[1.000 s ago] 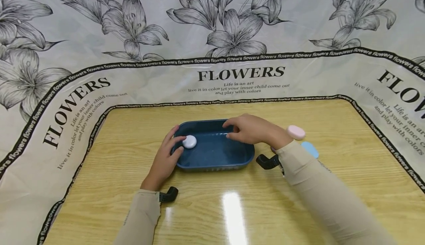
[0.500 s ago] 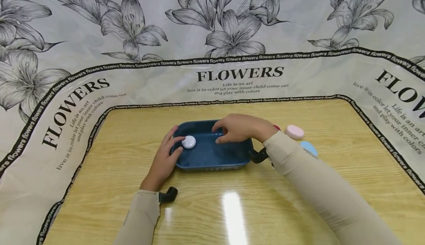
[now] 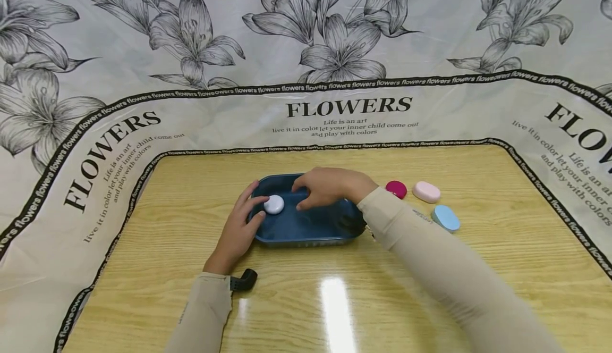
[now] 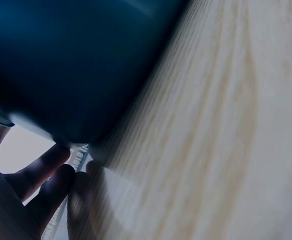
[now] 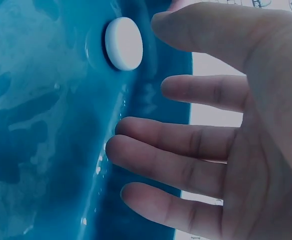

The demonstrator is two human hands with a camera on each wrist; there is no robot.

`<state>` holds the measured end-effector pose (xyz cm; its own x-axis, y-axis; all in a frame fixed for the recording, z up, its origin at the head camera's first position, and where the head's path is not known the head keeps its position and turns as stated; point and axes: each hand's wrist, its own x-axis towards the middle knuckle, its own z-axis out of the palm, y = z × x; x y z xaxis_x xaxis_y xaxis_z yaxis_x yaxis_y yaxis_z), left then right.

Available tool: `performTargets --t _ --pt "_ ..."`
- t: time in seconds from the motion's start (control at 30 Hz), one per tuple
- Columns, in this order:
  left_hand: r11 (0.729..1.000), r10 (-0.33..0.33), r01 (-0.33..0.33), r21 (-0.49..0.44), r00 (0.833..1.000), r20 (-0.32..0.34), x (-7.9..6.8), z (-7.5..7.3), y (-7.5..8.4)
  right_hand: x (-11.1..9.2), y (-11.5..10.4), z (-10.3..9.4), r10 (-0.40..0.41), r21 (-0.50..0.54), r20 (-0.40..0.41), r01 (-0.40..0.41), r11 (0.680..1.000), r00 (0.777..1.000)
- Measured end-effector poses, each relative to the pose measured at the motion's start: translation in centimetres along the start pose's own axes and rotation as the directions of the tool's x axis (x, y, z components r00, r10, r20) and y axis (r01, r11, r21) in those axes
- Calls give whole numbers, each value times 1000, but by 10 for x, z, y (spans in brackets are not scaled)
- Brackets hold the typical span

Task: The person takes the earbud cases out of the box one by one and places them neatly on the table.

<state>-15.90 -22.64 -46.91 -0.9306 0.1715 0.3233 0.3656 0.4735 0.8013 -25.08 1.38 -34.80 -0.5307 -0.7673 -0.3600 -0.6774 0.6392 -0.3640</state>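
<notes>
A dark blue rectangular dish [image 3: 325,238] with rounded corners stands on the table. Inside it, near the left end, lies a round white piece [image 3: 274,204], its kind not clear. My left hand [image 3: 236,228] holds the dish's left wall, with fingertips over the rim near the white piece. In the left wrist view, other fingers [image 4: 53,190] touch the dish's outside. Over the dish hangs my right hand [image 3: 327,187], fingers spread and nothing between them. The right wrist view shows its fingers [image 5: 171,160] apart from the white piece.
Right of the dish lie a crimson round piece [image 3: 396,189], a pink oval piece [image 3: 426,192] and a light blue piece [image 3: 445,218]. A flower-printed cloth [image 3: 349,122] hangs behind the wooden table [image 3: 287,300].
My right hand has moved left over the dish, toward the white piece. The crimson piece has come into view from behind the right arm. My left hand has stayed in place.
</notes>
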Motion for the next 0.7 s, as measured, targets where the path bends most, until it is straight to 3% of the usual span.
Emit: performTargets --t 0.7 --pt "1000 4 -4 -1 1000 6 0 -1 -1 37 -14 11 80 -53 7 -79 995 997"
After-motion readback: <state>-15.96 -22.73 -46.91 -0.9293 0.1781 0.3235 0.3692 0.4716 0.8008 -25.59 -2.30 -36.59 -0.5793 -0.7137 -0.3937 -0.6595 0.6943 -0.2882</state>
